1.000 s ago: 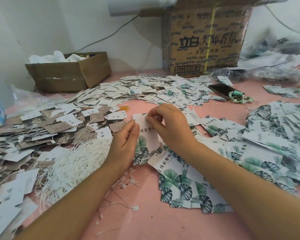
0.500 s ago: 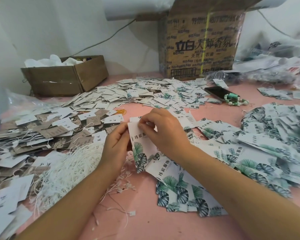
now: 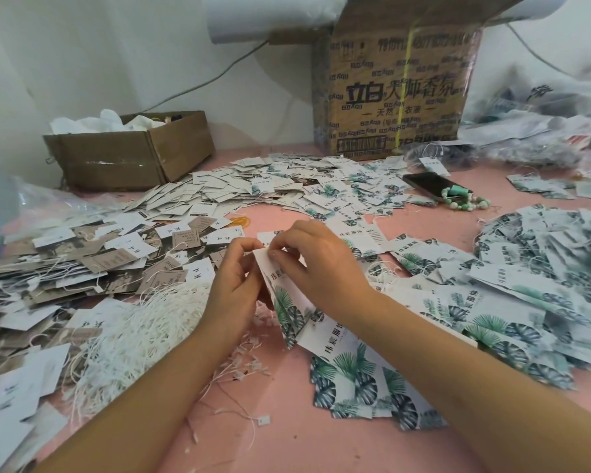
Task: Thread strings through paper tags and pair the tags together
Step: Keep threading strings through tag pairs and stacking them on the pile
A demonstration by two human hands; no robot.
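A white paper tag with green leaf print point(image 3: 280, 295) stands tilted above the pink table, held between both hands. My left hand point(image 3: 231, 288) grips its left edge, thumb and fingers curled near the top corner. My right hand point(image 3: 318, 268) pinches the tag's top end with curled fingertips; whether a string is between them is too small to tell. A heap of white strings point(image 3: 133, 332) lies left of my left wrist. More leaf-print tags point(image 3: 359, 377) lie under my right forearm.
Piles of small white and brown tags point(image 3: 93, 257) cover the left side, leaf tags point(image 3: 543, 285) the right. A low open carton point(image 3: 130, 155) and a tall printed carton point(image 3: 396, 93) stand at the back. A phone point(image 3: 427, 184) with a bead bracelet point(image 3: 464, 201) lies back right.
My left hand went from lying flat against the tag to curling round its left edge. The tag tilted more upright. My right hand kept pinching the top end.
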